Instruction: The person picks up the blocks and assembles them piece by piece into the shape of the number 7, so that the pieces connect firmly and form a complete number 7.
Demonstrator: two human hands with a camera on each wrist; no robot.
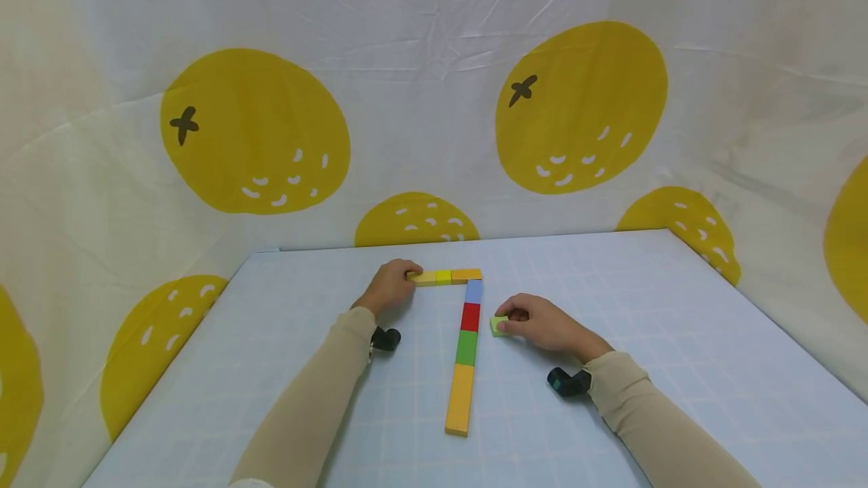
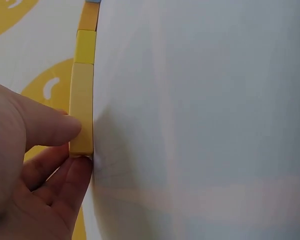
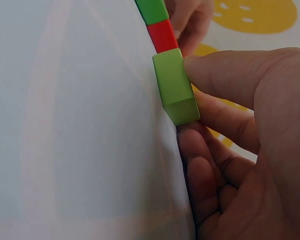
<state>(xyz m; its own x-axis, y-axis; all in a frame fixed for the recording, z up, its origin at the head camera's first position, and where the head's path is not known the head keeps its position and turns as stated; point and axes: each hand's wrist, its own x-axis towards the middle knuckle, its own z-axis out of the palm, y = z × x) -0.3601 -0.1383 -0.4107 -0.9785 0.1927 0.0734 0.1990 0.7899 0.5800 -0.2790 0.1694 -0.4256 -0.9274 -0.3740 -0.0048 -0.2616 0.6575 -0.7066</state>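
My left hand (image 1: 389,288) pinches the outer end of a pale yellow block (image 2: 82,95) between thumb and fingers. That block ends a short row, touching a small bright yellow block (image 1: 443,278) and then an orange block (image 1: 466,276). My right hand (image 1: 548,322) pinches a light green block (image 3: 172,82) at the table surface, a little to the right of a second row. From far to near, that row holds a blue block (image 1: 474,291), a red block (image 1: 470,316), a green block (image 1: 466,348) and a long orange block (image 1: 459,401).
A pale checked cloth covers the table (image 1: 556,443). Behind it and at the sides hangs a white curtain (image 1: 420,119) printed with large yellow fruit. Each wrist wears a small black camera, one left (image 1: 386,339) and one right (image 1: 568,382).
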